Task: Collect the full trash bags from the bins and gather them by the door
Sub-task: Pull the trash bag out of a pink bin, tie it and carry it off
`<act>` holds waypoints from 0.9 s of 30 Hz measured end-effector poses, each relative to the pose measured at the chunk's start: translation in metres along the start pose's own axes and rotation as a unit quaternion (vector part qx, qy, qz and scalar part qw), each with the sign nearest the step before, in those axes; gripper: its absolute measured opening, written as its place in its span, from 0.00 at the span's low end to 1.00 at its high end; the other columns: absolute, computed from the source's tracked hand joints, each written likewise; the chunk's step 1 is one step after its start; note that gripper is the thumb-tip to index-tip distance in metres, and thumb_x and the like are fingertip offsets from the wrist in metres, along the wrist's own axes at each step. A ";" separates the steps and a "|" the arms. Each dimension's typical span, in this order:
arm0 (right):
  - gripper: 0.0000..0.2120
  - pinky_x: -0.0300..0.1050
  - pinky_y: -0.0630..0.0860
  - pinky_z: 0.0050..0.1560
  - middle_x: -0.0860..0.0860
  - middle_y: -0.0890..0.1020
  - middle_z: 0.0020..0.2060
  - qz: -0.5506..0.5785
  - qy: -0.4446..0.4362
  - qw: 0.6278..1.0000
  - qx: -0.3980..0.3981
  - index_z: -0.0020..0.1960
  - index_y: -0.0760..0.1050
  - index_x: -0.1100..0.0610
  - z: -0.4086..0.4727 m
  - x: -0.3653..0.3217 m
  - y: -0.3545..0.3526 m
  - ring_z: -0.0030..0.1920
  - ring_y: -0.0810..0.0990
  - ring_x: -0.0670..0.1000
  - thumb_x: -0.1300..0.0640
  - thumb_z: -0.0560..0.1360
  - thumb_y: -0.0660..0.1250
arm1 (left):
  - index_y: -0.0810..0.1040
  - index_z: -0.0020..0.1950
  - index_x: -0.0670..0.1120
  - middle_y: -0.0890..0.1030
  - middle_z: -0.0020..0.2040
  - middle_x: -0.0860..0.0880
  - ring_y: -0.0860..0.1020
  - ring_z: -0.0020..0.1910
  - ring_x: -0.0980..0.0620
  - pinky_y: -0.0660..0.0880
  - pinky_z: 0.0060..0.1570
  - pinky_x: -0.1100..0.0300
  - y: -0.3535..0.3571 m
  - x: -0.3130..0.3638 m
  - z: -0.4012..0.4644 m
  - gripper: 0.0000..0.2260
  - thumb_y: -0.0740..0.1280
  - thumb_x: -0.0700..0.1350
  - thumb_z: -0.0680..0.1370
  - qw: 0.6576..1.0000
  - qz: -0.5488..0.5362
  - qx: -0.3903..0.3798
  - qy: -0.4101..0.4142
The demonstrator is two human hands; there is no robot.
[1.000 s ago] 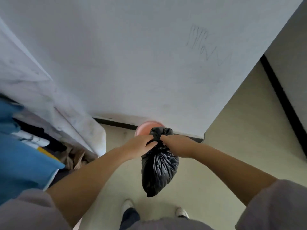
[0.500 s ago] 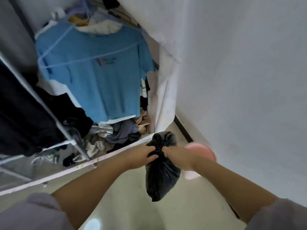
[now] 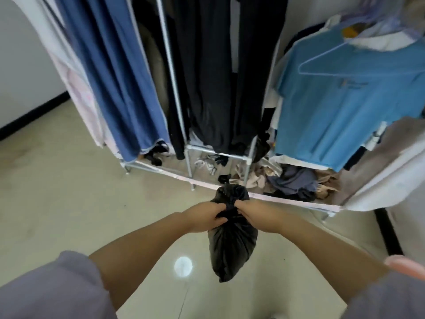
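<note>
— Where is room lying open?

— Bare floor [image 3: 57, 203] is stretching left of and below the hanging trash bag [image 3: 231, 249].

— What is blocking ahead?

— The clothes rack [image 3: 177, 93] is standing just beyond (garments hanging low), clothes pile [image 3: 292, 180] is cluttering its base, and a pink bin [image 3: 407, 265] is sitting at right.

Single cam, head-mounted, wide-angle w/ strong edge distortion. Looks fwd + steeply down past both forearms onto the floor [image 3: 69, 203]. Hands close, centre frame, approx arm's reach from lens. Faces a clothes rack [image 3: 181, 125] filling the top half, near. Wall baseboard [image 3: 34, 113] at far left. No 2nd view, so no overlap.
</note>
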State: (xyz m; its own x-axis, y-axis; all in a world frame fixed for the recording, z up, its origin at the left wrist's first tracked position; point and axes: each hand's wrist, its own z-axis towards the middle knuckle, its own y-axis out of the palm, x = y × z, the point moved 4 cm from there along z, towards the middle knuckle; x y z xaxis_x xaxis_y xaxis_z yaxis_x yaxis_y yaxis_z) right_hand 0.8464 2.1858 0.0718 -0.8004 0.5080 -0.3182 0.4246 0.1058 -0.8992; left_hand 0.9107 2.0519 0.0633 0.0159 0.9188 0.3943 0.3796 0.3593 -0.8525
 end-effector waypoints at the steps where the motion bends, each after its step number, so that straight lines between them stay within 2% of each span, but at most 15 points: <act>1: 0.03 0.52 0.73 0.44 0.52 0.73 0.40 0.000 -0.009 1.000 -0.005 0.47 0.66 0.54 0.022 -0.027 0.000 0.40 0.73 0.53 0.58 0.79 0.55 | 0.72 0.56 0.39 0.78 0.52 0.37 0.76 0.51 0.40 0.69 0.44 0.53 -0.006 -0.026 -0.024 0.12 0.59 0.48 0.81 1.000 -0.005 0.014 -0.019; 4: 0.06 0.48 0.68 0.40 0.51 0.72 0.39 -0.022 -0.064 0.998 -0.014 0.50 0.66 0.58 0.083 -0.113 -0.007 0.41 0.74 0.56 0.56 0.81 0.53 | 0.72 0.57 0.38 0.79 0.52 0.36 0.76 0.51 0.39 0.69 0.47 0.52 -0.027 -0.103 -0.092 0.13 0.57 0.47 0.82 0.994 -0.022 0.065 -0.081; 7: 0.06 0.47 0.64 0.38 0.50 0.68 0.35 -0.049 -0.133 0.990 -0.024 0.47 0.61 0.57 0.134 -0.189 -0.010 0.37 0.70 0.56 0.56 0.82 0.52 | 0.72 0.57 0.38 0.79 0.53 0.37 0.76 0.51 0.39 0.67 0.46 0.53 -0.039 -0.169 -0.151 0.13 0.56 0.47 0.82 0.984 -0.039 0.102 -0.138; 11: 0.07 0.47 0.61 0.35 0.54 0.67 0.36 -0.068 -0.197 0.976 -0.066 0.45 0.60 0.57 0.200 -0.271 -0.004 0.37 0.68 0.54 0.56 0.81 0.53 | 0.73 0.56 0.38 0.79 0.53 0.37 0.76 0.51 0.39 0.64 0.43 0.55 -0.049 -0.241 -0.217 0.13 0.56 0.46 0.82 0.965 -0.062 0.137 -0.214; 13: 0.05 0.45 0.64 0.36 0.53 0.69 0.39 -0.067 -0.221 0.969 -0.085 0.47 0.62 0.56 0.238 -0.308 -0.001 0.39 0.68 0.53 0.57 0.81 0.53 | 0.72 0.56 0.39 0.79 0.52 0.37 0.76 0.50 0.39 0.66 0.43 0.55 -0.052 -0.279 -0.245 0.12 0.56 0.46 0.82 0.952 -0.075 0.151 -0.256; 16: 0.11 0.50 0.72 0.47 0.52 0.71 0.44 -0.056 -0.248 0.963 -0.085 0.58 0.69 0.60 0.299 -0.353 -0.001 0.43 0.71 0.52 0.56 0.82 0.51 | 0.73 0.56 0.40 0.80 0.50 0.38 0.77 0.48 0.39 0.70 0.46 0.52 -0.063 -0.338 -0.275 0.13 0.56 0.47 0.82 0.929 -0.100 0.174 -0.311; 18: 0.11 0.50 0.71 0.44 0.55 0.75 0.42 -0.072 -0.292 0.950 -0.079 0.57 0.68 0.61 0.343 -0.381 -0.004 0.41 0.75 0.55 0.55 0.82 0.52 | 0.73 0.57 0.40 0.80 0.50 0.39 0.77 0.49 0.40 0.71 0.46 0.51 -0.079 -0.376 -0.288 0.13 0.55 0.47 0.82 0.914 -0.112 0.191 -0.339; 20: 0.10 0.50 0.69 0.40 0.58 0.78 0.42 -0.089 -0.325 0.939 -0.074 0.54 0.67 0.61 0.387 -0.405 -0.011 0.40 0.76 0.56 0.55 0.82 0.51 | 0.73 0.57 0.40 0.80 0.51 0.39 0.77 0.50 0.41 0.67 0.43 0.56 -0.099 -0.410 -0.297 0.12 0.55 0.45 0.82 0.901 -0.120 0.209 -0.360; 23: 0.11 0.48 0.68 0.41 0.59 0.79 0.45 -0.091 -0.358 0.926 -0.073 0.55 0.67 0.60 0.449 -0.433 -0.028 0.41 0.75 0.56 0.55 0.82 0.51 | 0.73 0.56 0.39 0.80 0.52 0.39 0.76 0.51 0.42 0.62 0.41 0.59 -0.134 -0.459 -0.303 0.12 0.55 0.45 0.82 0.882 -0.132 0.227 -0.393; 27: 0.11 0.46 0.66 0.40 0.59 0.78 0.43 -0.089 -0.388 0.914 -0.075 0.59 0.67 0.60 0.523 -0.462 -0.051 0.38 0.70 0.54 0.56 0.82 0.51 | 0.74 0.58 0.41 0.80 0.54 0.40 0.76 0.52 0.42 0.67 0.44 0.57 -0.172 -0.529 -0.302 0.12 0.55 0.45 0.82 0.864 -0.149 0.239 -0.417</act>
State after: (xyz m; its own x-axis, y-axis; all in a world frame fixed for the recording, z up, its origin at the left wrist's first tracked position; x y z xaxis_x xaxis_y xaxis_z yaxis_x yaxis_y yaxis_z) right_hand 0.9735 1.4986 0.1071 -0.8972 -0.2814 -0.3404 0.2647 0.2744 -0.9245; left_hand 1.1160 1.4543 0.1047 -0.7648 0.5003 0.4059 -0.1771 0.4426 -0.8791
